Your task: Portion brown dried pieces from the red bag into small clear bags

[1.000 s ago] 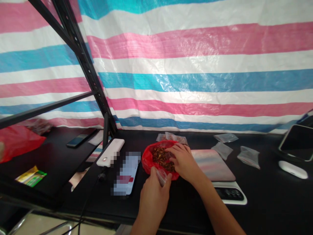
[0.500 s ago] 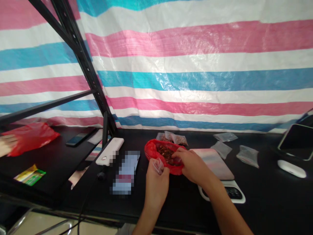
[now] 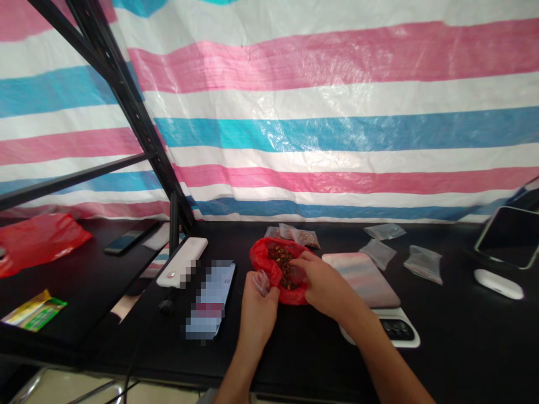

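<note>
My left hand [image 3: 257, 303] is closed around a small clear plastic bag [image 3: 261, 282], whose crumpled top pokes out above the thumb. It is right at the near left rim of an open red plastic bag [image 3: 261, 255]. Inside the red bag lie loose brown bits [image 3: 283, 260], too small to name for sure. My right hand [image 3: 330, 280] reaches over the bag's right rim, fingers bent together down at the bits. What its fingertips pinch is hidden. Filled clear sachets [image 3: 306, 238] lie just behind the red bag.
Right of the red bag is a white digital scale [image 3: 410, 338] with a pinkish flat plate [image 3: 357, 275]. Several clear bags [image 3: 423, 264], a white case [image 3: 499, 284] and a tablet-like screen [image 3: 509, 238] lie farther right. On the left are a phone [image 3: 213, 300] and a white power bank [image 3: 183, 261].
My view has shifted slightly, and most things appear a little farther left. My right fingers remain in the red bag. Another person's hand at the far-left red bag has mostly left the picture.
</note>
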Demonstrator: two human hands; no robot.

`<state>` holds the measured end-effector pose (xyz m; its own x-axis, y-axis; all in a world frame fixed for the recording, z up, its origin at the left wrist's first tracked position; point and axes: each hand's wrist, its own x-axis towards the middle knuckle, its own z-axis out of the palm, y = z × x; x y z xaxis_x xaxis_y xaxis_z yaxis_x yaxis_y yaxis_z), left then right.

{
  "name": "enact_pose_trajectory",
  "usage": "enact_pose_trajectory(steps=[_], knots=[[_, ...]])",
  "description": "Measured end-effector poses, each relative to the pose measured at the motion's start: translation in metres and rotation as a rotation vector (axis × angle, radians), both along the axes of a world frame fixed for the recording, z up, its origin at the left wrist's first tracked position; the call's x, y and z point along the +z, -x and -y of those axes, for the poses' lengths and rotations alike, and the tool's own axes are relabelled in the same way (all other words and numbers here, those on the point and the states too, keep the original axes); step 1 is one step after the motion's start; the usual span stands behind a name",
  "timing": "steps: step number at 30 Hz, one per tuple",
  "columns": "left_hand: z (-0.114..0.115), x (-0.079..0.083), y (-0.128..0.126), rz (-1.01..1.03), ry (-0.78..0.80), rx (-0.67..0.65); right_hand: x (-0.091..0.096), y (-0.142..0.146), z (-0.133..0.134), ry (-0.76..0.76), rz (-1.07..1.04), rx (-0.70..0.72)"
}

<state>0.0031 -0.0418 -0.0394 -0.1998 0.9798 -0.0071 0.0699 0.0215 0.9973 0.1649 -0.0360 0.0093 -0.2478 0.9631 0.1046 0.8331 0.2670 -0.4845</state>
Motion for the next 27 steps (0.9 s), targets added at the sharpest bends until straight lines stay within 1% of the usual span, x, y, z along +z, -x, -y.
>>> enact_pose_trajectory(steps=[2,6,8,10,13,17,21,24,27], knots=[[-0.001,-0.001,0.003,0.035,-0.013,-0.007,-0.001,0.002,-0.002,-0.023,0.002,-0.025],[-0.002,-0.003,0.006,0.068,-0.051,0.006,-0.001,0.009,-0.008,-0.088,0.116,-0.124],[-0.003,-0.003,0.006,0.079,-0.056,0.027,-0.001,0.014,-0.011,-0.1,0.151,-0.117],[-0.003,-0.001,0.006,0.107,-0.046,0.059,-0.002,0.02,-0.013,-0.085,0.147,-0.068],[-0.003,0.003,0.005,0.188,-0.012,0.083,-0.003,0.028,-0.014,-0.036,0.086,0.0],[-0.002,0.006,0.005,0.256,0.032,0.031,-0.006,0.032,-0.015,-0.012,-0.044,0.048],[-0.002,0.003,0.01,0.279,0.024,-0.004,-0.008,0.028,-0.015,0.018,-0.209,0.07],[-0.005,-0.001,0.013,0.282,0.004,0.027,-0.009,0.026,-0.014,0.035,-0.291,0.126],[-0.008,-0.004,0.013,0.223,-0.04,0.059,-0.009,0.029,-0.013,0.041,-0.317,0.173]])
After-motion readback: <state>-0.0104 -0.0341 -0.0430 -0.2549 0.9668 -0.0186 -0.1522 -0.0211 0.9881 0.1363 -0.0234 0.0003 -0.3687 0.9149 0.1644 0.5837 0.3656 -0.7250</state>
